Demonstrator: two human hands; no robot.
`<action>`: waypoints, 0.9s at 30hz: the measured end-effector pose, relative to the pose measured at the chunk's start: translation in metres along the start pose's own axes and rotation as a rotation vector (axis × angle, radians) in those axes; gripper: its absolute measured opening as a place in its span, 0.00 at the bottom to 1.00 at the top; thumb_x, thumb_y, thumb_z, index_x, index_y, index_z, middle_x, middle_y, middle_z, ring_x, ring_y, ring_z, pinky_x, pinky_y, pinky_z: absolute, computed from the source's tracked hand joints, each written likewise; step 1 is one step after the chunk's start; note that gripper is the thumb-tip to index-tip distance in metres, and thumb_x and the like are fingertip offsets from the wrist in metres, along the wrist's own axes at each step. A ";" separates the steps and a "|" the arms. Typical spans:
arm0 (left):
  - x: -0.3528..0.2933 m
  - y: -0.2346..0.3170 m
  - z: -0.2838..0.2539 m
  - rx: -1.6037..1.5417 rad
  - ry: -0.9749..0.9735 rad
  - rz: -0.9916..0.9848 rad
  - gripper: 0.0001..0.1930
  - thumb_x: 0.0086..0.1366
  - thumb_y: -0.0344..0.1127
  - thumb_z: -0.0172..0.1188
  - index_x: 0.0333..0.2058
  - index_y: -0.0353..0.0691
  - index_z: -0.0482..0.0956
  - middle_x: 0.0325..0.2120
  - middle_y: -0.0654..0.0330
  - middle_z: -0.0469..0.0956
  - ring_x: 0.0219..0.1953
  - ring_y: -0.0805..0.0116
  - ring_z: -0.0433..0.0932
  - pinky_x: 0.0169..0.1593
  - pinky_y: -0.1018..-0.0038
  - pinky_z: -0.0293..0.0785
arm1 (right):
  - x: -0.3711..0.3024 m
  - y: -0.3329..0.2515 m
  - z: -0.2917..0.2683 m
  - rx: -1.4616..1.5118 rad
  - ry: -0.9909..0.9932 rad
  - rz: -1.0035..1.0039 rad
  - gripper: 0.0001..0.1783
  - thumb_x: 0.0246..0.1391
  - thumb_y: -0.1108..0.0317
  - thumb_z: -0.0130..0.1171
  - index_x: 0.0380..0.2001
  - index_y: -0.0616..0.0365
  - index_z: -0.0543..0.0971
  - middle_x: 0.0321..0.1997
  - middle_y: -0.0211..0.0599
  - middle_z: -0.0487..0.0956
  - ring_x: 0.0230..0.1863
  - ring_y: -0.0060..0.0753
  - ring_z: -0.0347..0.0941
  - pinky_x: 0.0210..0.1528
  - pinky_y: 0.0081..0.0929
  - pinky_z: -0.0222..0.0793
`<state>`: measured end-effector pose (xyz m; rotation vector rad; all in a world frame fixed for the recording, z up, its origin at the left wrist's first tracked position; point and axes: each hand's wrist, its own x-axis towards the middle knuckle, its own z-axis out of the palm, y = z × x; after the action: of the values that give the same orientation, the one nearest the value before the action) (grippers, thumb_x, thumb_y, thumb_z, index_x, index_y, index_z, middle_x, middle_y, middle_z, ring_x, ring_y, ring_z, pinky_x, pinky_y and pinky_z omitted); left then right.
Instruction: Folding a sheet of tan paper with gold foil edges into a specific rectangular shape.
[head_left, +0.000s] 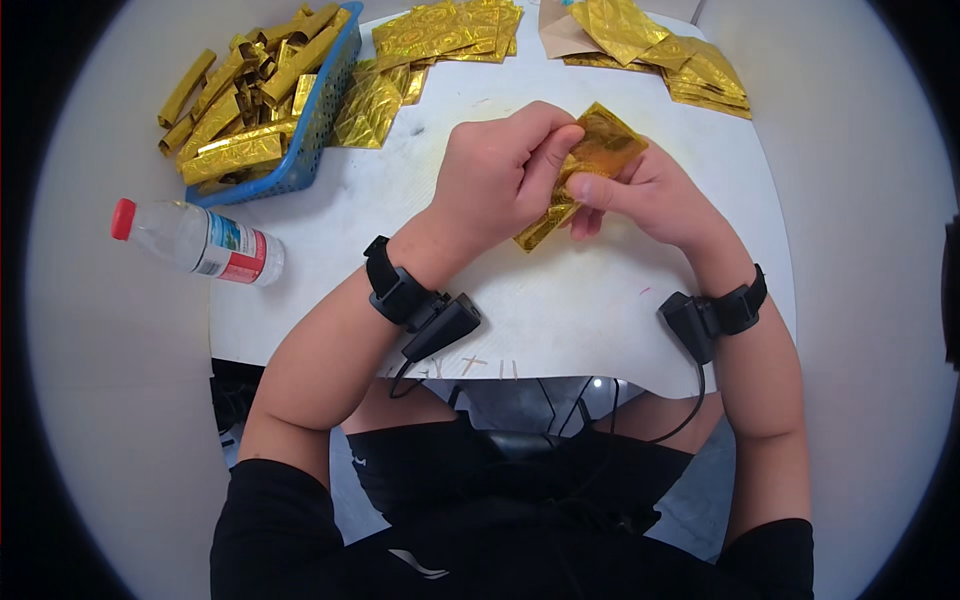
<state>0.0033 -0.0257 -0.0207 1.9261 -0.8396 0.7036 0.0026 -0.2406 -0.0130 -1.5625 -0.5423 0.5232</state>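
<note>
Between both hands, above the middle of the table, is a sheet of gold foil paper [612, 140], partly folded and tilted. My left hand [500, 165] pinches its left edge between thumb and curled fingers. My right hand [650, 195] grips it from the right, thumb pressed on the front and fingers behind. A narrow folded strip of the foil sticks out below the hands. Some of the paper is hidden behind my fingers and thumbs.
At the far left a blue plastic basket [322, 115] is heaped with folded gold foil pieces [240, 150]. A clear bottle with a red cap [200, 240] stands nearer. Flat gold sheets [430, 35] and another stack [705, 75] lie along the back of the white table [560, 320].
</note>
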 end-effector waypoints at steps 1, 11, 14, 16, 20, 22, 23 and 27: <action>-0.002 0.000 0.002 -0.001 0.001 -0.001 0.05 0.74 0.31 0.65 0.39 0.37 0.84 0.20 0.55 0.80 0.19 0.67 0.78 0.26 0.74 0.73 | -0.001 0.000 0.005 0.006 0.026 0.037 0.18 0.71 0.56 0.65 0.43 0.63 0.85 0.32 0.38 0.88 0.30 0.24 0.85 0.35 0.23 0.80; -0.002 0.001 0.008 0.005 0.170 -0.069 0.06 0.74 0.32 0.64 0.37 0.37 0.82 0.17 0.54 0.77 0.16 0.60 0.77 0.22 0.69 0.71 | 0.004 0.004 0.007 -0.054 -0.039 0.115 0.23 0.71 0.54 0.64 0.31 0.66 0.88 0.27 0.37 0.87 0.29 0.24 0.84 0.34 0.23 0.79; -0.002 0.003 0.008 0.026 0.195 -0.084 0.07 0.75 0.32 0.64 0.36 0.37 0.82 0.16 0.54 0.76 0.16 0.60 0.76 0.22 0.68 0.70 | 0.006 0.008 0.009 -0.151 -0.047 0.052 0.24 0.71 0.54 0.65 0.30 0.66 0.88 0.25 0.35 0.86 0.27 0.22 0.83 0.33 0.23 0.78; -0.002 0.005 0.009 0.041 0.188 -0.099 0.07 0.75 0.32 0.64 0.36 0.37 0.82 0.16 0.54 0.76 0.16 0.60 0.76 0.22 0.68 0.69 | 0.005 0.002 0.011 -0.140 -0.036 0.085 0.23 0.71 0.55 0.65 0.30 0.66 0.88 0.25 0.35 0.86 0.26 0.22 0.82 0.33 0.22 0.78; -0.002 0.002 0.010 0.092 0.245 -0.084 0.07 0.75 0.33 0.63 0.36 0.37 0.81 0.16 0.54 0.75 0.16 0.58 0.76 0.22 0.67 0.69 | 0.007 0.009 0.012 -0.263 -0.052 0.031 0.20 0.70 0.59 0.65 0.29 0.65 0.88 0.23 0.34 0.85 0.24 0.20 0.80 0.31 0.21 0.75; -0.002 0.001 0.010 0.095 0.254 -0.098 0.07 0.75 0.32 0.63 0.36 0.37 0.81 0.16 0.54 0.75 0.16 0.58 0.76 0.22 0.67 0.69 | 0.007 0.004 0.015 -0.244 -0.047 0.081 0.20 0.69 0.59 0.66 0.28 0.65 0.88 0.22 0.34 0.84 0.24 0.20 0.79 0.30 0.21 0.75; -0.001 0.001 0.010 0.095 0.259 -0.100 0.07 0.76 0.32 0.62 0.36 0.38 0.80 0.16 0.54 0.76 0.16 0.58 0.76 0.22 0.67 0.69 | 0.007 0.002 0.017 -0.225 -0.041 0.129 0.20 0.69 0.60 0.66 0.27 0.65 0.87 0.22 0.34 0.84 0.23 0.19 0.78 0.29 0.20 0.74; -0.001 0.000 0.013 0.092 0.276 -0.087 0.07 0.76 0.32 0.62 0.36 0.38 0.80 0.16 0.54 0.75 0.15 0.58 0.75 0.21 0.67 0.69 | 0.008 0.008 0.019 -0.227 -0.048 0.067 0.21 0.69 0.59 0.66 0.26 0.64 0.87 0.21 0.32 0.83 0.22 0.19 0.77 0.28 0.20 0.73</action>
<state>0.0044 -0.0368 -0.0271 1.8784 -0.5580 0.9435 -0.0027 -0.2216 -0.0223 -1.7926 -0.6041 0.5658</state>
